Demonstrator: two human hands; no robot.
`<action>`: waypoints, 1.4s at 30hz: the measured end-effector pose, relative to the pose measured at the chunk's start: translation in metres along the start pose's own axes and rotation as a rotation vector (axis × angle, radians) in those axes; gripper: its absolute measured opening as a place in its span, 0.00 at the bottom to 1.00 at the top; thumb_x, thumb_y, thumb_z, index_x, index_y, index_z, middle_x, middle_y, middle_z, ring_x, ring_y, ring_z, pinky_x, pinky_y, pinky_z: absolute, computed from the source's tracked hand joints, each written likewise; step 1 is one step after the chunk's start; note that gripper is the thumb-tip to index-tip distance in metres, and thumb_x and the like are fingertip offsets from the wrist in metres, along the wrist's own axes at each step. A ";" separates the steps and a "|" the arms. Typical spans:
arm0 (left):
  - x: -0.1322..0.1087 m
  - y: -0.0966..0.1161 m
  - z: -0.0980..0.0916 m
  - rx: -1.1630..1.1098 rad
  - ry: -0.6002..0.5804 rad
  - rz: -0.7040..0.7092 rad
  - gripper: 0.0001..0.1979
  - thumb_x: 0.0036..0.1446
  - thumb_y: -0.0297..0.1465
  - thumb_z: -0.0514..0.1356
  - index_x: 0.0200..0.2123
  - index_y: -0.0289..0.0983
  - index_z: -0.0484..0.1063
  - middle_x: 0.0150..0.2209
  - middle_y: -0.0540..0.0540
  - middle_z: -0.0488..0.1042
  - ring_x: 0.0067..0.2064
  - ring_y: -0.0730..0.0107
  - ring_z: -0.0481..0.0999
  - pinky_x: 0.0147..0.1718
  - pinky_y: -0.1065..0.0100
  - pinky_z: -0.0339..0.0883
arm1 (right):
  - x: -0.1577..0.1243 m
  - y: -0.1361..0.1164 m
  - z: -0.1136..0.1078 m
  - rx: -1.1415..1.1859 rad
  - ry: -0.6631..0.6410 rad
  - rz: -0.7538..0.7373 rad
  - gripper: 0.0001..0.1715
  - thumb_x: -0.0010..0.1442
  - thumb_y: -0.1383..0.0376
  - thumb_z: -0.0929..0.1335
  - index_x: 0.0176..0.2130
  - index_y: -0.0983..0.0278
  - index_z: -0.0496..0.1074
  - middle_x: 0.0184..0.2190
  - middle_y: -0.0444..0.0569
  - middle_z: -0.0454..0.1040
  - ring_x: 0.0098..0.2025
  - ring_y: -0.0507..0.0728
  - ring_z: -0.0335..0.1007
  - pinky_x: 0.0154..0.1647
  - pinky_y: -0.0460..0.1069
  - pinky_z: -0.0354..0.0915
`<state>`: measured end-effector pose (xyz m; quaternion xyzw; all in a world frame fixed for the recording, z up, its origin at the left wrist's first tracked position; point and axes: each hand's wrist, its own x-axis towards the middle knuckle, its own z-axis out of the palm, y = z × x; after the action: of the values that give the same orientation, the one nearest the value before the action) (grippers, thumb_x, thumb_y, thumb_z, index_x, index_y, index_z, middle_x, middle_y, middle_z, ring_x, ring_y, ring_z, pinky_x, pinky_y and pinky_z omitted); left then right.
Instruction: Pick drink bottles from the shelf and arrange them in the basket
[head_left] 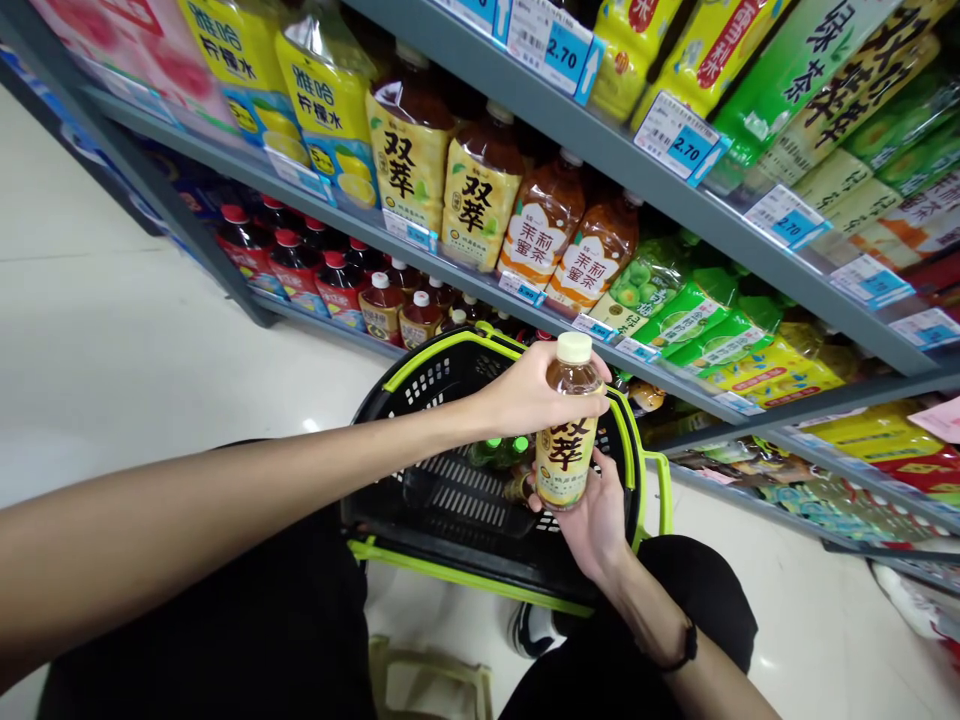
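Bottles with red caps (pixel 285 260) stand on the low shelf, well to the left of the person's fingers and beyond them. Yellow bottles with lemons pictured on them (pixel 326 125) sit one shelf up, also left of the fingers. Next comes a black basket (pixel 457 540) with lime-green trim, directly below both hands; inside it, just left of the fingers and lower, I can make out two green caps (pixel 519 444). Then the left hand (pixel 536 392), its fingers clamped round the upper part of a yellow-labelled bottle (pixel 566 465), under the pale cap. That bottle is between the two hands, over the basket. The right hand (pixel 589 525) has its fingers wrapped round the bottle's lower end. Farther right, beyond the fingertips, green-labelled bottles (pixel 694 315) lie tilted on the shelf.
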<state>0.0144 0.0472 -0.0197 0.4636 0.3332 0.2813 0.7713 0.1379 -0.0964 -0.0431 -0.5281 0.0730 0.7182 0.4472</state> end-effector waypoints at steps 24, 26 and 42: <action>0.002 -0.001 -0.004 -0.046 -0.097 0.114 0.14 0.54 0.32 0.70 0.40 0.32 0.73 0.39 0.43 0.77 0.40 0.67 0.77 0.43 0.64 0.72 | -0.006 0.000 0.000 0.035 0.074 -0.176 0.22 0.66 0.52 0.65 0.47 0.67 0.75 0.42 0.55 0.78 0.37 0.60 0.71 0.28 0.52 0.68; 0.002 -0.002 -0.005 -0.049 -0.115 0.127 0.14 0.54 0.32 0.70 0.40 0.32 0.73 0.39 0.43 0.77 0.40 0.67 0.77 0.43 0.64 0.72 | -0.006 0.000 0.000 0.030 0.085 -0.191 0.22 0.66 0.51 0.65 0.46 0.66 0.74 0.42 0.55 0.78 0.37 0.60 0.71 0.28 0.52 0.68; 0.002 -0.005 -0.006 -0.083 -0.148 0.086 0.19 0.54 0.32 0.72 0.44 0.31 0.72 0.40 0.41 0.78 0.41 0.66 0.78 0.43 0.64 0.73 | -0.004 -0.003 -0.003 0.057 0.112 -0.199 0.21 0.63 0.52 0.66 0.43 0.66 0.76 0.40 0.54 0.78 0.38 0.61 0.73 0.35 0.55 0.72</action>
<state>0.0119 0.0498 -0.0264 0.4647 0.2432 0.2926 0.7996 0.1422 -0.0992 -0.0399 -0.5589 0.0655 0.6374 0.5263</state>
